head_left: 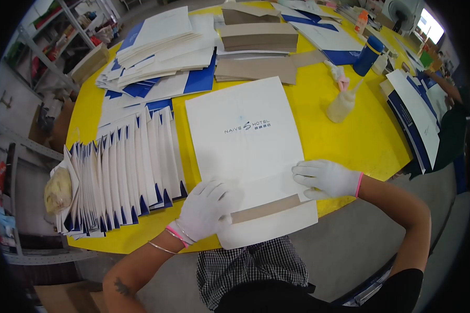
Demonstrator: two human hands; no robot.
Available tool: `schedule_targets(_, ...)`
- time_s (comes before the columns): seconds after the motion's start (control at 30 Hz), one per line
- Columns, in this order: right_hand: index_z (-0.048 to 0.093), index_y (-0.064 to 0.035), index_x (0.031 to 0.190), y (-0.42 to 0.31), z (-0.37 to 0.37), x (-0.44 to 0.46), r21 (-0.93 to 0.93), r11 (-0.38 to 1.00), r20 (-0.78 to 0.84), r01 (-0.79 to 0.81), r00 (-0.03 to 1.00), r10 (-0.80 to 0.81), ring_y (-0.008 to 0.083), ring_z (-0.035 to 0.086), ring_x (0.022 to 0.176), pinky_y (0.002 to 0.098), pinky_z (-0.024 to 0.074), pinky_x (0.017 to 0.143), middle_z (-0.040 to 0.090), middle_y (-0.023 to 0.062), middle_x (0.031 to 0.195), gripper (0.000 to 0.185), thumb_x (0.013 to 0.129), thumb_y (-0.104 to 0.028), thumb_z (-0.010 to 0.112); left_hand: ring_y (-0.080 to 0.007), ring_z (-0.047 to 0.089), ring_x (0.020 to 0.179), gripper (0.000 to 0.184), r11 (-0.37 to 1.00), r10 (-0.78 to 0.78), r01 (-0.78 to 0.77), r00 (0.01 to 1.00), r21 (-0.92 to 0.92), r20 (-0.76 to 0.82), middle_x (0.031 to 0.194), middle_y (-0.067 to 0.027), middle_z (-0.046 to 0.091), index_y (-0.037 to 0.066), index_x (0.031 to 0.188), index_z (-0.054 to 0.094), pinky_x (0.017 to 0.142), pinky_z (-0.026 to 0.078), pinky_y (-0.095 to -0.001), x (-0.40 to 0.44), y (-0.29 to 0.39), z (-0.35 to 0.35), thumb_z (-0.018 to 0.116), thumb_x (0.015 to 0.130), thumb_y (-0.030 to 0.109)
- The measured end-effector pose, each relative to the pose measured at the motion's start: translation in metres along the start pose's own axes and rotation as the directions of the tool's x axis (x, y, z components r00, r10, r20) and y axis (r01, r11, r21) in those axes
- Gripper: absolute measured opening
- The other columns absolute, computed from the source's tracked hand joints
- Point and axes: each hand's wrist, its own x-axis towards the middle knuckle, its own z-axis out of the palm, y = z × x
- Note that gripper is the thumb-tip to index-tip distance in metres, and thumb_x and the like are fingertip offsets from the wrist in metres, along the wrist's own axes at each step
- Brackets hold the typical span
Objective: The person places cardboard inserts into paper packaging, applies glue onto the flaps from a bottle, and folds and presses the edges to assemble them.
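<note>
In front of me lies a large white paper bag sheet [245, 141] printed with a blue "NAIVE HOTEL" logo. Across its lower part runs a brown cardboard strip [266, 208], with white paper above and below it. My left hand [204, 209], in a white glove with a pink cuff, rests on the sheet's left edge, its thumb near the strip's left end. On the right edge lies my right hand [326, 180], gloved the same way, fingers stretched out and thumb close to the strip's other end. Both hands look open, pressing on the paper.
Folded white-and-blue bags [125, 172] stand in a row at left on the yellow table [318, 141]. Behind are stacked sheets [167, 52] and brown cardboard [258, 37]. A glue bottle [342, 107] and blue flask [368, 56] stand right. Another person's arm [446, 86] shows far right.
</note>
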Motion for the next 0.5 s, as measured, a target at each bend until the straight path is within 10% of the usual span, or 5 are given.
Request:
schedule_targets(0.17,0.058,-0.0043,0.114,-0.013,-0.009,-0.005,0.157,0.961,0.091,-0.227,0.972,0.215,0.0318,0.056,0.107,0.0408,0.0486,0.092,0.052,0.0175,0.127,0.033,0.089,-0.026,0.06,-0.0314,0.053,0.1,0.061,0.985,-0.119,0.11,0.99,-0.131,-0.07,0.105,-0.0143,0.056,0.001,0.098,0.061,0.092,0.042,-0.041,0.013,0.028,0.004,0.075,0.065,0.05)
schedule_targets(0.23,0.058,-0.0041,0.115,-0.011,-0.007,-0.009,0.2,0.937,0.117,-0.285,0.957,0.266,0.0326,0.054,0.111,0.0418,0.048,0.093,0.051,0.0182,0.128,0.033,0.09,-0.025,0.059,-0.0341,0.051,0.107,0.071,0.957,-0.273,0.288,0.935,-0.036,0.225,0.113,-0.017,0.055,-0.003,0.104,0.059,0.095,0.042,-0.0433,0.024,0.036,0.004,0.074,0.065,0.055)
schedule_targets(0.33,0.054,-0.0023,0.123,-0.015,-0.001,-0.023,0.244,0.932,0.125,-0.268,0.962,0.243,0.0344,0.05,0.119,0.0425,0.0441,0.099,0.047,0.0197,0.136,0.045,0.085,-0.025,0.062,-0.036,0.051,0.108,0.074,0.938,-0.315,0.341,0.915,-0.066,0.251,0.116,-0.0199,0.053,-0.005,0.105,0.058,0.097,0.041,-0.0457,0.018,0.04,0.011,0.075,0.064,0.054)
schedule_targets(0.5,0.045,-0.0009,0.133,-0.05,-0.018,-0.035,-0.008,0.994,0.215,-0.106,0.971,0.105,0.033,0.04,0.134,0.0417,0.0353,0.108,0.041,0.018,0.144,0.074,0.066,-0.025,0.068,-0.0403,0.045,0.124,0.079,0.974,-0.077,0.116,0.978,-0.197,0.196,0.13,-0.0237,0.048,-0.002,0.124,0.052,0.103,0.039,-0.0471,-0.016,0.038,-0.007,0.076,0.066,0.046)
